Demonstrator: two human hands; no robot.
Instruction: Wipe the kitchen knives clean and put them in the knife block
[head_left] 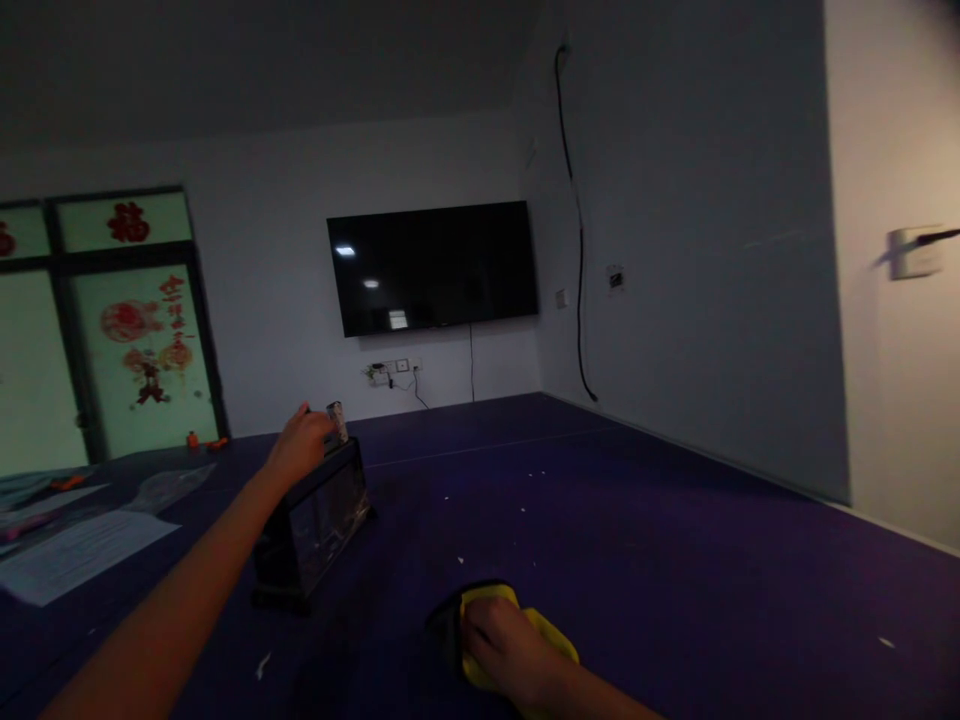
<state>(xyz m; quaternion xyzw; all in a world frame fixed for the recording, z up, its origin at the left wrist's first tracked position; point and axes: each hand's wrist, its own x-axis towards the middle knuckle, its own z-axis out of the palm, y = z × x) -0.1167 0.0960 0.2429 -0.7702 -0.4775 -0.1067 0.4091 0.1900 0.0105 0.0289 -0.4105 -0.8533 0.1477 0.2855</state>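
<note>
My left hand (301,447) reaches out to the top of a black box (319,530) with a see-through side panel and small feet. Its fingers are closed at the box's top edge, partly hidden from me. A small light, patterned piece (337,422) sticks up just beside the fingers; I cannot tell whether they touch it. Low in the middle, my right hand (504,645) is closed on a yellow cloth (553,636) with a dark side, bunched against the purple tabletop (637,560).
White paper scraps (262,666) are scattered on the table. At left lie a printed sheet (82,550), clear plastic (169,487) and small orange items (216,443). A television (435,270) hangs on the far wall, and a black cable (580,300) dangles by the right wall.
</note>
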